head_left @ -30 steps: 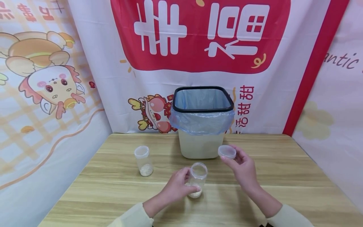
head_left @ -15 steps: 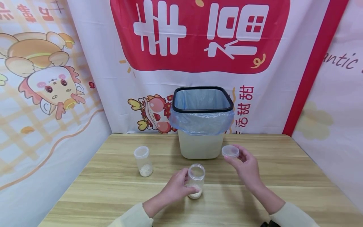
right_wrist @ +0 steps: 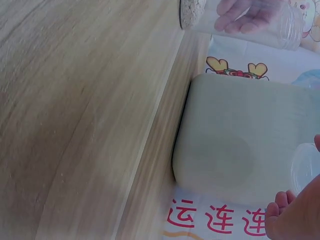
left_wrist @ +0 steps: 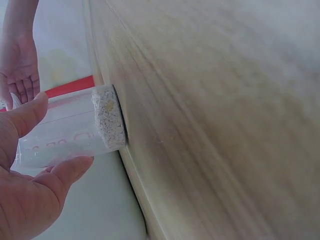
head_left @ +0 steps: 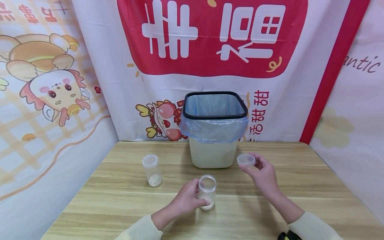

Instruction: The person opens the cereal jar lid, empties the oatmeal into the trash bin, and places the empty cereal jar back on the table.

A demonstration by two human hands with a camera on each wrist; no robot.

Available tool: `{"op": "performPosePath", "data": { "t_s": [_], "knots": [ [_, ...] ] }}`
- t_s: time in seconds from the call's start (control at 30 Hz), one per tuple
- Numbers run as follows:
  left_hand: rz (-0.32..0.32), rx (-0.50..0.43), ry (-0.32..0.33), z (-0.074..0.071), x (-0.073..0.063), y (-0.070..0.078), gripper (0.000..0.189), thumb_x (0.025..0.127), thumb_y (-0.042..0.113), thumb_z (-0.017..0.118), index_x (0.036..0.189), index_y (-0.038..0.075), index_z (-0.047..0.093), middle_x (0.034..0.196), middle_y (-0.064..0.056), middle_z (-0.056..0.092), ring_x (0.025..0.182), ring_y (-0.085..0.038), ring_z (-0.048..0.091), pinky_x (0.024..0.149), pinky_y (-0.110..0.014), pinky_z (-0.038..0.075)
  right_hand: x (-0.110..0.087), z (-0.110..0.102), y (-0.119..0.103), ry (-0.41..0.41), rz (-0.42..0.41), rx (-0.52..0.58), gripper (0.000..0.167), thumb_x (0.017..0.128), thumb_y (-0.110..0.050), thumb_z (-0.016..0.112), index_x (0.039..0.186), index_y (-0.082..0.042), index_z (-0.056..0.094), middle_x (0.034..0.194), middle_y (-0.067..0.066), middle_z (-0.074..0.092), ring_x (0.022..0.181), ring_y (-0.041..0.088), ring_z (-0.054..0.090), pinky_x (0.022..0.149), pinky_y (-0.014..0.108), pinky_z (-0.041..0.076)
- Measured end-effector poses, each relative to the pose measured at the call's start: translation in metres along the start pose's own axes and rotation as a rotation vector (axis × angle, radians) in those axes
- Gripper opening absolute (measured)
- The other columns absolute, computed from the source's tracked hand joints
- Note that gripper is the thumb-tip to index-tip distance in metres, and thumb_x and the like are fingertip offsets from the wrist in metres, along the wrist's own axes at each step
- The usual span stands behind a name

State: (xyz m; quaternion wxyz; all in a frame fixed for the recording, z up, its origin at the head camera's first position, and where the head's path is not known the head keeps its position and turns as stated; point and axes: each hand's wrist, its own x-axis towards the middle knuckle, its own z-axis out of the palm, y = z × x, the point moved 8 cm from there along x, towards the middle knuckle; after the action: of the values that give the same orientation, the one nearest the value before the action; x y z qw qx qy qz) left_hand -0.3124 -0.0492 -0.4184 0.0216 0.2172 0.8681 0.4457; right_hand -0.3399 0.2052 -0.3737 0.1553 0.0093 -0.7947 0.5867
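Note:
A clear jar [head_left: 207, 187] stands upright on the table without its lid. Whitish flakes or grains [left_wrist: 108, 116] fill the bottom of it. My left hand [head_left: 186, 197] grips this jar from its left side, thumb in front and fingers behind. Off to the right, above the table, my right hand [head_left: 263, 175] pinches a round translucent lid [head_left: 246, 159] by its edge. In the right wrist view only part of that lid [right_wrist: 306, 167] shows. A second clear jar [head_left: 151, 170], topped by a whitish lid and holding similar flakes, stands farther left, apart from both hands.
Behind the hands a pale trash bin [head_left: 213, 155] with a black rim and a blue plastic liner stands at the back of the wood-grain table [head_left: 120, 200]. Printed cloths [head_left: 162, 83] hang around the back and sides.
My right hand has moved rightward with the lid, farther from the jar. The jar in my left hand has straightened slightly, its mouth shifting a little left. The second jar has stayed put.

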Motion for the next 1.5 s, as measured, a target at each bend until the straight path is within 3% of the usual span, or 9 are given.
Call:
{"op": "performPosePath", "data": {
  "t_s": [0.17,0.37,0.47,1.07,1.5],
  "knots": [
    [0.007,0.002,0.006,0.0,0.0,0.0,0.057,0.072,0.016,0.086,0.116,-0.002,0.055,0.115,-0.015,0.06,0.109,-0.035,0.061,0.09,-0.037,0.052,0.004,-0.001,0.002,-0.006,0.003,-0.052,0.065,0.082,-0.031,0.08,0.133,-0.003,0.052,0.124,0.014,0.058,0.109,0.024,0.053,0.085,0.017,0.046],
    [-0.001,-0.012,0.008,-0.001,-0.001,-0.002,0.055,0.073,0.015,0.085,0.116,-0.002,0.054,0.117,-0.017,0.059,0.111,-0.037,0.06,0.091,-0.038,0.051,0.007,-0.002,0.001,-0.013,0.001,-0.067,0.068,0.081,-0.032,0.08,0.135,-0.002,0.05,0.127,0.015,0.056,0.112,0.026,0.051,0.097,0.04,0.043],
    [-0.003,-0.017,0.009,-0.001,0.0,-0.003,0.058,0.073,0.016,0.085,0.119,-0.002,0.054,0.118,-0.016,0.059,0.111,-0.036,0.06,0.092,-0.037,0.051,0.008,-0.002,0.0,-0.013,-0.013,-0.082,0.068,0.081,-0.032,0.08,0.134,-0.001,0.051,0.126,0.016,0.056,0.113,0.029,0.051,0.098,0.045,0.041],
    [-0.014,-0.013,-0.004,0.0,0.001,-0.004,0.058,0.073,0.016,0.085,0.118,-0.002,0.054,0.115,-0.015,0.06,0.109,-0.033,0.061,0.09,-0.037,0.052,0.032,-0.011,0.005,-0.076,-0.166,-0.342,0.063,0.08,-0.022,0.081,0.127,0.011,0.054,0.12,0.027,0.059,0.11,0.039,0.055,0.095,0.055,0.045],
    [-0.025,0.013,-0.011,0.0,0.0,-0.004,0.059,0.072,0.019,0.086,0.118,0.0,0.055,0.113,-0.012,0.061,0.107,-0.031,0.061,0.091,-0.039,0.051,0.049,-0.011,0.02,-0.199,-0.121,-0.576,0.067,0.077,-0.025,0.079,0.126,0.013,0.053,0.109,0.026,0.059,0.097,0.036,0.058,0.079,0.048,0.052]
  ]
}}
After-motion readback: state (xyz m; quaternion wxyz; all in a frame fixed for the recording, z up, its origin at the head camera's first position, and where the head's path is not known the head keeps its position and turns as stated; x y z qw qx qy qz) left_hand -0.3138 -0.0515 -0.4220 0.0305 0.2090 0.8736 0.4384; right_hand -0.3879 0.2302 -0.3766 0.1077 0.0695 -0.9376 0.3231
